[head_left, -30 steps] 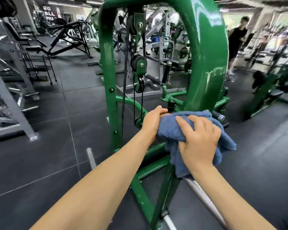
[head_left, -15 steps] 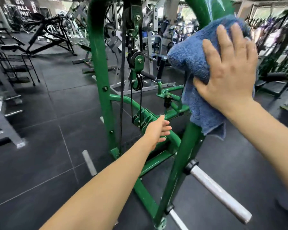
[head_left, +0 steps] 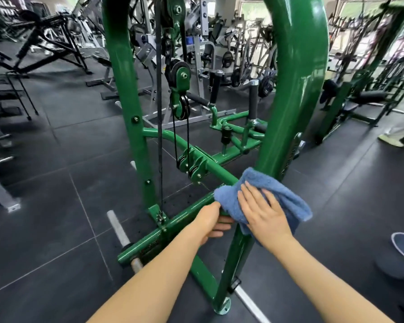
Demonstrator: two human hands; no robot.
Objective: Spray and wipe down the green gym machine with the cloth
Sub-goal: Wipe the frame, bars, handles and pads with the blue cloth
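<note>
Dark rubber floor tiles [head_left: 56,183] cover a gym hall crowded with black and grey equipment in the background. Centre frame stands the green gym machine [head_left: 294,89], a tubular frame with two curved uprights, a low horizontal base bar and a curved cross tube. Black cables [head_left: 159,113] run down from a green-plated pulley [head_left: 181,82] to a pulley block on the cross tube. A bare steel peg [head_left: 118,226] projects from the base near the floor.

Against the lower part of the right upright, where the cross tube meets it, lies the blue cloth [head_left: 261,190], bunched and draped around the tube. The right hand [head_left: 264,213] presses flat on the cloth, fingers straight and spread, no curl around the fabric. The left hand [head_left: 210,221] sits just beside the cloth's lower left edge, in front of the base bar; its fingers are curled toward the upright. Whether they close on the cloth or the frame cannot be told.
</note>
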